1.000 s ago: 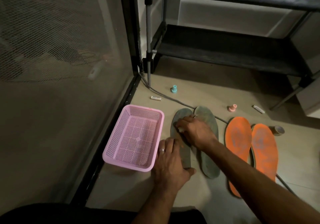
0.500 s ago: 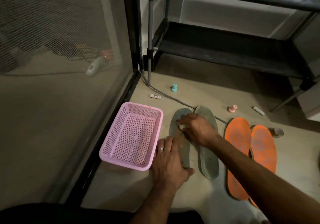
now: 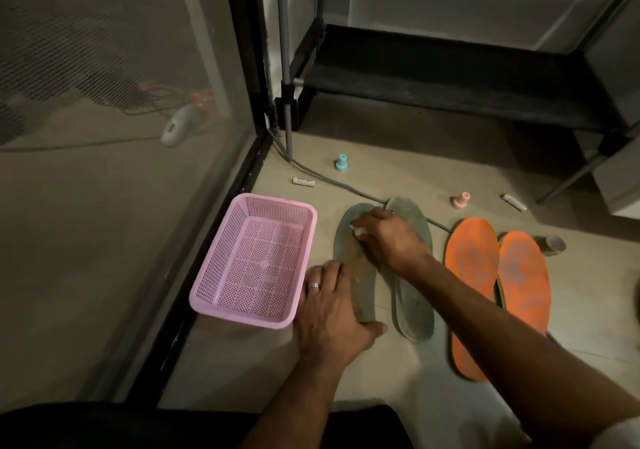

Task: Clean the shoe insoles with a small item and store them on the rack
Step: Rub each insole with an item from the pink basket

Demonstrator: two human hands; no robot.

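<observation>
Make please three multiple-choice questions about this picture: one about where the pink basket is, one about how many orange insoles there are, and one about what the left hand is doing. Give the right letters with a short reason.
1. Where does the pink basket stand?
A. On the rack shelf
B. On the floor, left of the grey insoles
C. On top of the orange insoles

2. How many orange insoles lie on the floor?
A. One
B. Two
C. Four

3. What is the left hand doing?
A. Pressing flat on the heel end of a grey insole
B. Lifting the basket
C. Hanging in the air, holding nothing

Answers:
1 B: the basket sits on the floor beside the left grey insole.
2 B: a pair lies side by side at the right.
3 A: its fingers lie straight on the insole, while the right hand holds a small white item near the toe end.
</observation>
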